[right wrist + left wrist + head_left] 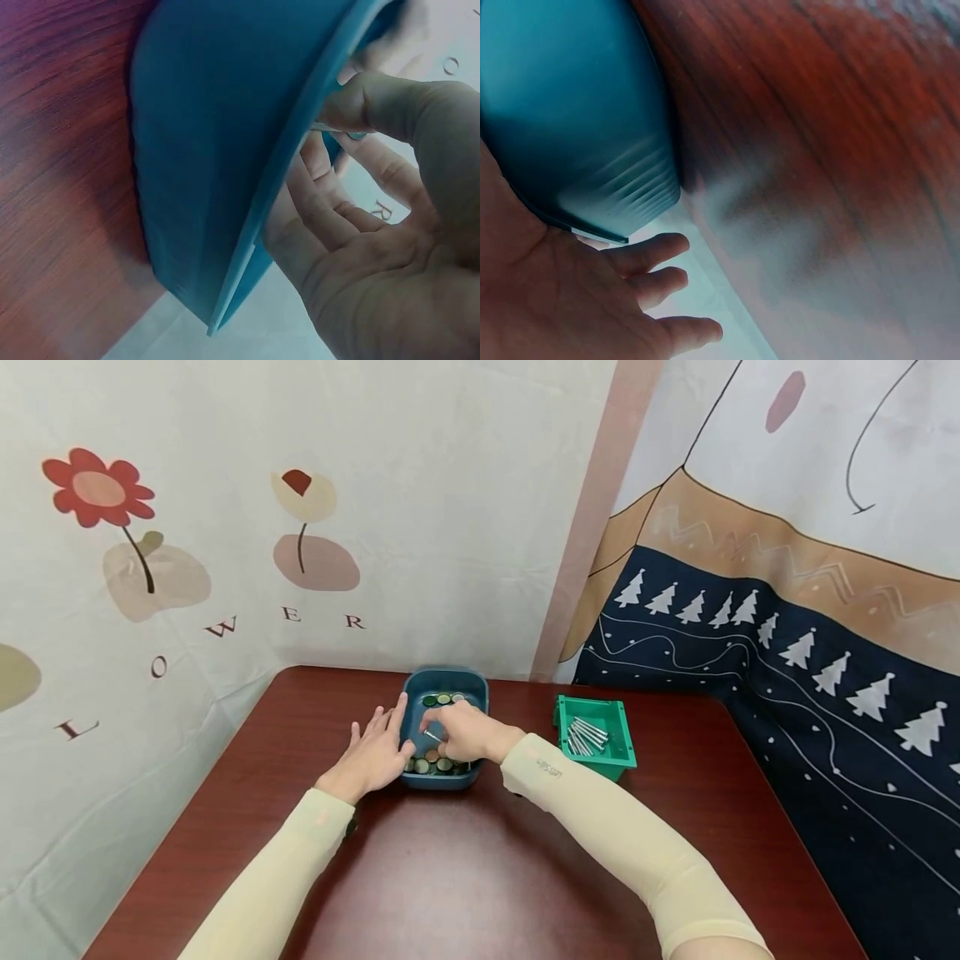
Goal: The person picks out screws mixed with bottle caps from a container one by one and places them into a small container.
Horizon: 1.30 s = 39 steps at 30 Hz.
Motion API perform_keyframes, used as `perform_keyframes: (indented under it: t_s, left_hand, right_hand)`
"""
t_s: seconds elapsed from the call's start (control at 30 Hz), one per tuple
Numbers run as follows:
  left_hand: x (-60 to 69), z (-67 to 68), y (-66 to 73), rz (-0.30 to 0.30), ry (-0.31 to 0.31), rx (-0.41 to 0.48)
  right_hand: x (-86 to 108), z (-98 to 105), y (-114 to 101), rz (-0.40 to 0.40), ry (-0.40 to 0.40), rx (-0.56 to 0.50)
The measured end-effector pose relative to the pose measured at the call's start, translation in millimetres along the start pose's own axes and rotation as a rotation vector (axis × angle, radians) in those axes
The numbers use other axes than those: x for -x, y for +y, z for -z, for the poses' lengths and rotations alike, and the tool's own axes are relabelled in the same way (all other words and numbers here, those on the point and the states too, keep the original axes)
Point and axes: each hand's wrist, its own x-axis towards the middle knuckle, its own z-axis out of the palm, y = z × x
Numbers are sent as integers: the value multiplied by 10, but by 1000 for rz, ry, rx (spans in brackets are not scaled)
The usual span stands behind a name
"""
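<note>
A blue tub (442,783) stands near the back of the table, with round, button-like discs (444,766) in green, gold and silver at its two ends. My left hand (372,756) lies against the tub's left rim, fingers spread and straight; in the left wrist view its fingers (664,251) extend past the tub's outer wall. My right hand (471,732) is over the tub's right side and pinches a slim silver bolt (432,737) between thumb and finger. From the right wrist, only the bolt's round end (358,136) shows clearly.
To the right of the tub is a green bin (618,735) with several silver bolts (587,735) in it. The dark red wooden table (420,877) reaches to a printed cloth (450,527) hanging behind it.
</note>
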Motion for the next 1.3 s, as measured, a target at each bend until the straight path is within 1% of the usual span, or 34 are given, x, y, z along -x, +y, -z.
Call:
perform_keyframes:
  t_s: [0.17, 0.37, 0.6, 0.87, 1.07, 1.3]
  left_hand:
    - [3, 8, 3, -1, 6, 2]
    - [0, 10, -1, 0, 7, -4]
    - [-26, 14, 20, -5, 13, -6]
    - [-13, 19, 15, 5, 12, -2]
    - [-32, 12, 15, -2, 5, -6]
    - [-12, 1, 3, -2, 3, 5]
  right_hand:
    - [63, 74, 23, 6, 34, -60]
    - [144, 126, 54, -16, 66, -92]
    - [251, 206, 116, -35, 110, -171]
    - [367, 295, 181, -60, 124, -178]
    - [475, 339, 226, -84, 123, -207]
    - [581, 409, 262, -113, 133, -249]
